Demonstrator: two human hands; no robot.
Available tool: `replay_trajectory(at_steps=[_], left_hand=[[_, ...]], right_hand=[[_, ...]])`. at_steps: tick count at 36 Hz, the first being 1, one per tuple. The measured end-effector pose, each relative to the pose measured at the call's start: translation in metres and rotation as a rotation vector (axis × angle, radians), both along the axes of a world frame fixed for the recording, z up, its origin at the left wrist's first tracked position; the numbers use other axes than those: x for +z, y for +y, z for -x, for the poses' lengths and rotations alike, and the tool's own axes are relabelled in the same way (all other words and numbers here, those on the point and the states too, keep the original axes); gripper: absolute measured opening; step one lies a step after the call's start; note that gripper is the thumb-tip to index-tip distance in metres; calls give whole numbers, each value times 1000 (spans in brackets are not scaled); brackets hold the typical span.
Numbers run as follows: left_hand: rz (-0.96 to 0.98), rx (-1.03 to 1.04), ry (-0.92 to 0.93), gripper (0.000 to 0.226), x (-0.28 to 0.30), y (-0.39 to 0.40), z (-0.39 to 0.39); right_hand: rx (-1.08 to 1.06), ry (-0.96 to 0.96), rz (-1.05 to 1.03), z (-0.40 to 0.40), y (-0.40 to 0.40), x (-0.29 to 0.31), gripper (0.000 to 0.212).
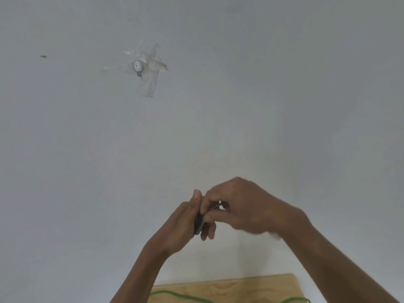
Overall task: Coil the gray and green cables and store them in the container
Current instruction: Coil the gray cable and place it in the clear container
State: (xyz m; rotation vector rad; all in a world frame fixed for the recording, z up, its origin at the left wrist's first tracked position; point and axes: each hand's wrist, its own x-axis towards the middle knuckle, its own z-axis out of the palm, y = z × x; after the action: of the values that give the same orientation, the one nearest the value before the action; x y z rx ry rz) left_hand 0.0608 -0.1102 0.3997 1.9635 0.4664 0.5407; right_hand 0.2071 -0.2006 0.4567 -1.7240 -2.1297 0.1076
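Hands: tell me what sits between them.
Head view: the left hand and right hand pinch a dark gray cable bundle between them.

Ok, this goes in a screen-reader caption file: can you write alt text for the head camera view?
Two bare hands, left hand and right hand, meet in front of a plain white wall, both gripping a dark gray cable bundle. Below, a thin green cable lies across a light wooden tabletop.

Cable (pixel 197 223) between left hand (pixel 181 226) and right hand (pixel 242 208), second cable (pixel 181 294) on table (pixel 240 287) below
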Motion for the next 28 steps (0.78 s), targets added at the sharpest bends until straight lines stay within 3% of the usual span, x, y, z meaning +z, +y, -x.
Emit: replay_trajectory(at_steps=[5, 13, 18, 22, 28], left_hand=[[113, -67, 8, 85, -13, -11, 1], [321, -116, -89, 97, -18, -21, 1], [288, -72, -158, 90, -18, -22, 1], [237, -22, -169, 90, -16, -21, 0], [189, 135, -345, 79, -12, -23, -13]], right_hand=[[65, 346, 57, -22, 14, 1, 14], [151, 620, 48, -23, 24, -25, 13], [178, 1067, 30, -5, 17, -62, 15], [86, 1131, -163, 5, 14, -79, 21], [38, 1190, -328, 16, 19, -75, 23]])
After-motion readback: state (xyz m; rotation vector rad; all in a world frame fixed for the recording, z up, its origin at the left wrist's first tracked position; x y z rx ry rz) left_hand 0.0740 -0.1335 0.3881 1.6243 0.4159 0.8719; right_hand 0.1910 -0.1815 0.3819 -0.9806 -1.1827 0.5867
